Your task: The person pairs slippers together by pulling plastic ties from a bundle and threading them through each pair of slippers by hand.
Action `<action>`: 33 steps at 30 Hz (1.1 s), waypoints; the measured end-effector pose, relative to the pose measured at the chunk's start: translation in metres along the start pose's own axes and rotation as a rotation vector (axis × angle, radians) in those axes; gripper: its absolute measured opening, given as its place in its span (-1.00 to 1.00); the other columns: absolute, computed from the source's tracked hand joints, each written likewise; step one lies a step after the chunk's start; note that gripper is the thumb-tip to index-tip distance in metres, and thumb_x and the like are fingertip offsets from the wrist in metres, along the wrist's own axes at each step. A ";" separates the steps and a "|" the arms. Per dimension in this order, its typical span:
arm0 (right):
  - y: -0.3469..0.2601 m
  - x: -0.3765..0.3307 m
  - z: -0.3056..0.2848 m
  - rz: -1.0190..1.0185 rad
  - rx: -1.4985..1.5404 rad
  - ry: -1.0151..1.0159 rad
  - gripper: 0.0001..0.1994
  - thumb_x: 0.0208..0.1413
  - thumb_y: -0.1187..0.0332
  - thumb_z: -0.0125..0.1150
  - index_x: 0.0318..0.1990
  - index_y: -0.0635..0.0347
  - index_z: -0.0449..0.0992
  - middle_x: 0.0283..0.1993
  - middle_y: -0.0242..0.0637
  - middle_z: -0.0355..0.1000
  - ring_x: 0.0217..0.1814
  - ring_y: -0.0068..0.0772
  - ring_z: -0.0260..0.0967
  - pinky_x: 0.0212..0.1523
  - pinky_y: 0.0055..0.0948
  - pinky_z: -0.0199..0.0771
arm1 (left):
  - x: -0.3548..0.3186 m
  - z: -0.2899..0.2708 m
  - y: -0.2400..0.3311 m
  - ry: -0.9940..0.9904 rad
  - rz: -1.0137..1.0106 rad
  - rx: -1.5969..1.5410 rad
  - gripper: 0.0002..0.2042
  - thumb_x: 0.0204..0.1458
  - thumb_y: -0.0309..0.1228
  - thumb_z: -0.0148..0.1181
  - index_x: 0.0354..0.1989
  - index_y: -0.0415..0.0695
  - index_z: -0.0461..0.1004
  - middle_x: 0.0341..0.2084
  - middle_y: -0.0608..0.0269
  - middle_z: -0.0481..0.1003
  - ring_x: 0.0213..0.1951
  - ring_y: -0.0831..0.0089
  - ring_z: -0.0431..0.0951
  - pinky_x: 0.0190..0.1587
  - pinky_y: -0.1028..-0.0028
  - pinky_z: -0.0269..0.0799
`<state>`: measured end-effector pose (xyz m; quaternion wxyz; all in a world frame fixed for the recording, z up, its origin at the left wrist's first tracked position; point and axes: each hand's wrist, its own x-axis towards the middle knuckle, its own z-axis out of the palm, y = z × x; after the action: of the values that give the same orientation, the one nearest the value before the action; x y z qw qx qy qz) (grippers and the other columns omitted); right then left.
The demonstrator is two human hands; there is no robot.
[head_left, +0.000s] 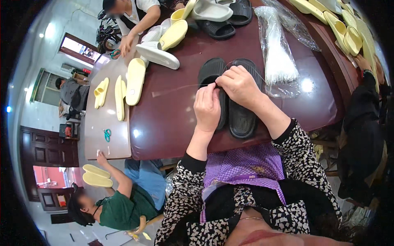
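A pair of black slides lies side by side on the dark red table (172,131), the left slide (211,67) partly covered by my hands and the right slide (242,119) showing its insole. Over their straps, my left hand (207,106) and my right hand (238,84) meet with fingertips pinched close together. Between them runs a thin, see-through strand (180,87), with one end trailing left above the table. The exact point where the fingers grip it is hidden. To the right of the slides lies a clear bag (283,91) of white plastic strands (279,61).
Yellow slides (135,82), a white slide (158,55) and more black slides (217,28) lie at the far left and back. Green-handled scissors (107,135) rest on the lighter table. Co-workers sit at left and far left; another person's hand (363,63) is at right by yellow slides.
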<state>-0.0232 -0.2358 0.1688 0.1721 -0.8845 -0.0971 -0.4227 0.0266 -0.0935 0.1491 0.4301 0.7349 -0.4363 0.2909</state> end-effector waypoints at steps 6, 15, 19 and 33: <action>-0.005 -0.002 0.004 -0.036 -0.034 -0.040 -0.92 -0.20 0.45 0.20 -0.46 0.14 0.48 -0.49 -0.37 0.35 -0.38 -0.36 0.29 -0.30 -0.42 0.25 | -0.005 -0.007 0.002 -0.021 -0.254 -0.092 -0.91 -0.04 -0.61 0.13 -0.35 -0.24 0.42 -0.46 0.07 0.44 -0.42 0.20 0.47 -0.38 0.39 0.40; -0.005 -0.011 0.013 -0.047 -0.090 -0.104 -0.94 -0.17 0.40 0.17 -0.48 0.12 0.46 -0.53 -0.38 0.30 -0.40 -0.38 0.27 -0.31 -0.43 0.24 | -0.007 -0.003 -0.001 -0.042 0.016 0.119 -0.90 -0.05 -0.63 0.11 -0.34 -0.25 0.42 -0.49 0.10 0.42 -0.42 0.18 0.45 -0.37 0.34 0.38; -0.005 -0.012 0.014 -0.056 -0.082 -0.101 -0.93 -0.17 0.40 0.17 -0.46 0.12 0.47 -0.53 -0.38 0.31 -0.39 -0.38 0.27 -0.32 -0.43 0.24 | -0.006 -0.005 -0.005 -0.090 0.077 0.249 -0.88 -0.09 -0.60 0.13 -0.34 -0.23 0.40 -0.50 0.15 0.39 -0.42 0.21 0.42 -0.35 0.33 0.38; -0.005 -0.029 -0.017 0.066 -0.080 -0.077 -0.92 -0.17 0.49 0.18 -0.44 0.14 0.47 -0.53 -0.35 0.34 -0.43 -0.32 0.34 -0.36 -0.39 0.34 | -0.019 -0.027 -0.019 -0.204 -0.006 0.089 -0.89 -0.12 -0.61 0.13 -0.37 -0.20 0.43 -0.47 0.13 0.41 -0.38 0.20 0.44 -0.32 0.34 0.39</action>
<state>-0.0549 -0.2389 0.1570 0.1466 -0.9089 -0.0574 -0.3861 0.0339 -0.0579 0.1391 0.3512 0.7805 -0.4621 0.2323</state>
